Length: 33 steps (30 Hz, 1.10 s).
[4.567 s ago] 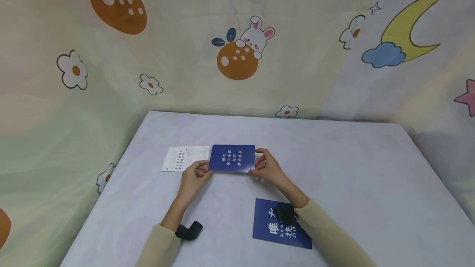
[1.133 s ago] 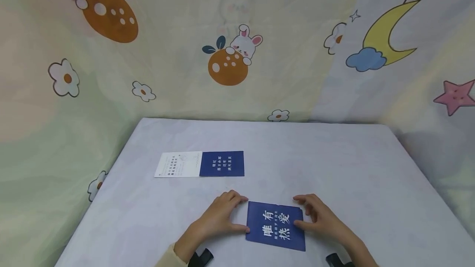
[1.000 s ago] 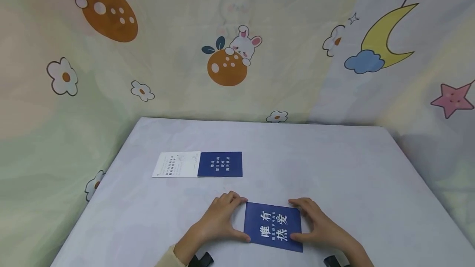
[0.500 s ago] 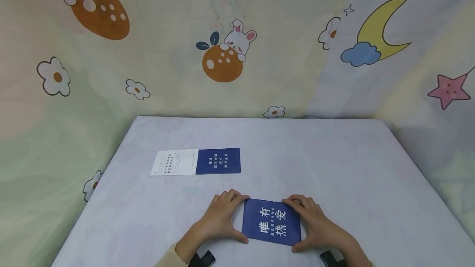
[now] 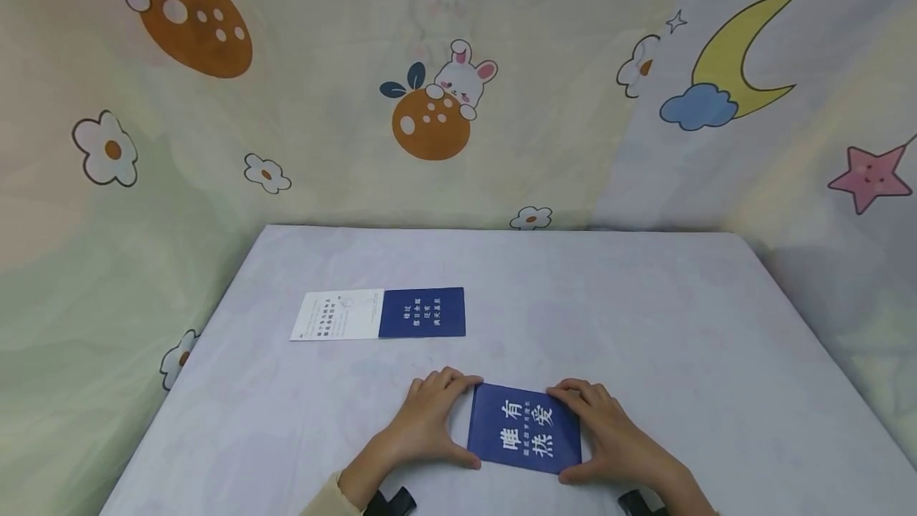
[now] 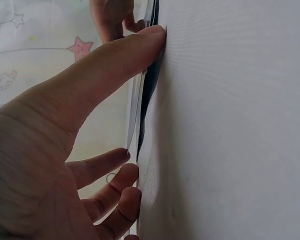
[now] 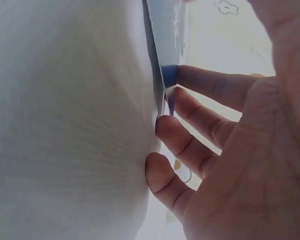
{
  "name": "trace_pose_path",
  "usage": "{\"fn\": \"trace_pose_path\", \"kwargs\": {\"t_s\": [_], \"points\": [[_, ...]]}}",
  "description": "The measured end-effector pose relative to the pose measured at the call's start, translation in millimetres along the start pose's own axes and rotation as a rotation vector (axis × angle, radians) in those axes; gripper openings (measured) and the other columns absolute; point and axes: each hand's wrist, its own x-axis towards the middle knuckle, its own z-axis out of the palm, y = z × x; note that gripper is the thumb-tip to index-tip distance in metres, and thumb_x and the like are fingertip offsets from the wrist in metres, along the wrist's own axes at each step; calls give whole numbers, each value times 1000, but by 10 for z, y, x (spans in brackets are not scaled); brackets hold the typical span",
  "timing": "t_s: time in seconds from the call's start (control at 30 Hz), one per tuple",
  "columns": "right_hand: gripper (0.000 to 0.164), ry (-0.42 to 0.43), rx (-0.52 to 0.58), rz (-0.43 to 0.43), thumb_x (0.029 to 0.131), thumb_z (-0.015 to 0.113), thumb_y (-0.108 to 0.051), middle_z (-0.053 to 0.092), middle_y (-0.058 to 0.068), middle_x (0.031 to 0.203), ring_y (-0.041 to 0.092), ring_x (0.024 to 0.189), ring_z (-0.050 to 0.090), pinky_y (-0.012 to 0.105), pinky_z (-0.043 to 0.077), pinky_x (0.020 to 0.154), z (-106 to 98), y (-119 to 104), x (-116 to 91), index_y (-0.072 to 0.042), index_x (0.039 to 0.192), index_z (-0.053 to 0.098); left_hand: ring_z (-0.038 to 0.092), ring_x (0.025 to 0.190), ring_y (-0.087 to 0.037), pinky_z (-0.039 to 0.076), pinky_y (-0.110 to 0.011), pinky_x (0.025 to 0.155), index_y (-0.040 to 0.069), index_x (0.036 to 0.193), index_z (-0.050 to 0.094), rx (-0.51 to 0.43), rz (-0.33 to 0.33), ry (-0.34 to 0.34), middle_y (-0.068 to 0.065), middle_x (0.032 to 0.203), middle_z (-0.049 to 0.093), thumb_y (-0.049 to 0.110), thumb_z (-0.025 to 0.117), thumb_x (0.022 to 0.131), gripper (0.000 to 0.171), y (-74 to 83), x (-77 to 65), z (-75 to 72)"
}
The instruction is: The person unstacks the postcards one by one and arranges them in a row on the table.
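A small stack of blue postcards (image 5: pixel 524 428) with large white characters lies near the front of the white table, slightly turned. My left hand (image 5: pixel 428 419) spans its left edge, thumb at the near corner and index finger at the far one. Across from it my right hand (image 5: pixel 609 436) holds the right edge the same way, by both corners. In the left wrist view, layered card edges (image 6: pixel 135 112) show behind the thumb, just at the tabletop. The right wrist view shows the index fingertip (image 7: pixel 187 75) against the card face; the thumb there is out of sight.
Farther back on the left, a white printed card (image 5: pixel 337 314) and a blue card (image 5: pixel 423 312) lie side by side, edges meeting. The white table (image 5: pixel 645 317) ends at a patterned cloth backdrop (image 5: pixel 322 62). Each wrist wears a black camera (image 5: pixel 392 502).
Both hands first held the blue card beside the white one, then let it go there and moved to the front stack. The right thumb shifted from the stack's face to its near corner.
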Motion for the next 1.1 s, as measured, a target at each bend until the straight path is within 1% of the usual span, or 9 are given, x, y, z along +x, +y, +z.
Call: {"fn": "trace_pose_path", "kwargs": {"t_s": [0.17,0.27,0.4,0.47,0.57,0.7,0.8,0.9,1.1], "points": [[92,19,6,35,64,87,-48,46,6,135,30,120,44,54,39,93,-9,-30,0,-13,140,48,43,98,-10,32,-33,84,26,142,48,-50,-31,-6,8,115,52,54,91,52,104,-2,7,24],[82,80,3,43,66,87,-44,48,3,132,26,118,44,47,37,87,-8,-36,9,-15,136,53,44,98,-9,32,-32,84,27,143,47,-73,-35,2,10,113,53,52,91,52,104,3,13,37],[71,156,36,52,69,86,-42,48,3,129,26,116,45,49,40,89,-10,-35,49,-16,129,59,46,97,-7,32,-32,83,28,144,45,-93,-29,22,10,114,55,51,91,53,104,7,19,40],[66,182,97,63,72,85,-37,48,5,128,27,114,48,47,45,89,-7,-40,86,-14,128,60,47,93,-5,31,-31,83,28,144,44,-99,-27,38,11,113,56,51,91,54,105,8,14,36],[58,232,200,90,78,82,-27,51,8,124,22,104,54,35,53,81,1,-59,158,-9,128,60,48,90,-3,31,-31,80,26,145,43,-111,-18,75,12,110,56,49,91,55,104,4,13,25],[56,306,333,148,82,77,-11,59,12,113,9,81,56,22,50,64,12,-80,223,-6,133,55,50,88,-3,33,-31,80,20,146,42,-166,-20,111,14,105,57,43,91,59,103,-1,32,8],[63,353,443,176,81,76,-1,62,16,105,4,70,56,21,48,57,11,-79,233,-4,137,49,52,86,-4,39,-30,82,16,149,37,-242,-39,111,15,102,57,37,91,63,103,-2,59,0],[66,384,534,181,79,74,7,63,17,100,4,68,58,21,49,55,12,-53,246,0,138,45,56,83,-4,46,-31,86,11,149,37,-328,-33,115,12,99,57,27,88,71,95,-9,90,-2],[66,374,582,234,81,74,4,65,17,99,5,70,60,21,51,60,0,7,315,4,138,40,59,77,-5,48,-29,86,2,144,43,-428,17,148,5,96,58,13,82,78,78,-52,172,8]]}}
